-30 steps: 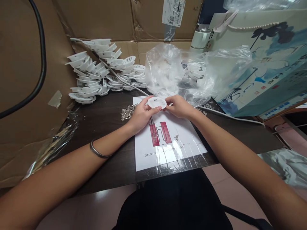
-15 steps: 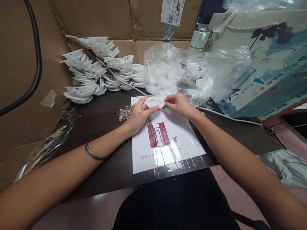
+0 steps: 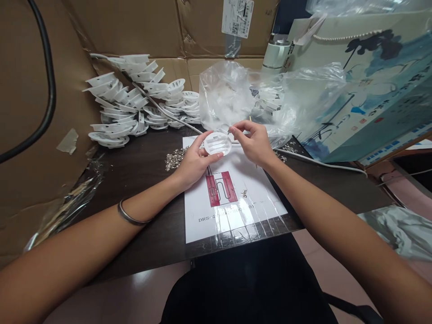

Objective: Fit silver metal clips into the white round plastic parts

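Note:
My left hand grips a round white plastic disc by its near edge, holding it just above a white printed sheet with a red diagram. My right hand is pinched at the disc's right rim, fingers together on a tiny metal piece I can barely make out. A small pile of shiny metal clips lies on the dark table just left of my left hand. One loose clip rests on the sheet.
A heap of white plastic discs sits at the back left against cardboard walls. A clear plastic bag with more discs lies behind my hands. A painted gift bag stands at the right; a white cable crosses the table.
The disc has been turned so its ribbed inner side faces up. My right hand has lifted slightly and now pinches at the disc's rim.

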The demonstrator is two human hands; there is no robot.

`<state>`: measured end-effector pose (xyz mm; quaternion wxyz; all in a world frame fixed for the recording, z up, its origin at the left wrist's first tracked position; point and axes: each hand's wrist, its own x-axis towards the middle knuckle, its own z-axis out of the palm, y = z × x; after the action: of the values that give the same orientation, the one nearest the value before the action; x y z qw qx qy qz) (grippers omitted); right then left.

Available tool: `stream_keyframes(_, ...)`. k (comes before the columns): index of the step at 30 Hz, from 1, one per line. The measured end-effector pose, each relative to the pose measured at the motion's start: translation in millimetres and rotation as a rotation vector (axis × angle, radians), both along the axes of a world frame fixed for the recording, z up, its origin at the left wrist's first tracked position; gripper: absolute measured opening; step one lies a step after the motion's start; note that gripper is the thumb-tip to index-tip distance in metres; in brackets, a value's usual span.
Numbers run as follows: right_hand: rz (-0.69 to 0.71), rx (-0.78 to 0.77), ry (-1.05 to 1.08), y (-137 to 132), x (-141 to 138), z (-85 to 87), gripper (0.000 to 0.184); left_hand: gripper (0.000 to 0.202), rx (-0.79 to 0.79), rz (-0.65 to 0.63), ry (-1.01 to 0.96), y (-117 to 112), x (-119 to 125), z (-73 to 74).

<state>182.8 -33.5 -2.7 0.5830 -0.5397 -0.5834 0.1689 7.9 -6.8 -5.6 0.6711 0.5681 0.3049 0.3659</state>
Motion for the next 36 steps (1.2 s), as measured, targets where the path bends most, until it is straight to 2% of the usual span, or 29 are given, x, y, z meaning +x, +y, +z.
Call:
stream_keyframes(4, 0.038, 0.04, 0.06, 0, -4, -1.9, 0.023, 0.07, 0.002, -0.004, 0.025, 1, -1, -0.2)
stream_keyframes(12, -0.059, 0.043, -0.073, 4, -3, -7.1, 0.018, 0.06, 0.066, -0.028, 0.048, 3, 0, -3.9)
stream_keyframes(19, -0.048, 0.117, -0.168, 5, 2, -9.3, 0.022, 0.057, 0.059, -0.015, 0.045, 4, 0, -6.1)
stream_keyframes(27, -0.043, 0.141, -0.223, 5, 2, -11.9, 0.018, 0.057, 0.107, 0.018, 0.067, 7, 0, -11.2)
stream_keyframes(36, -0.042, 0.057, -0.231, -1, 2, -5.1, 0.018, 0.055, 0.088, 0.009, 0.05, 7, 2, -11.9)
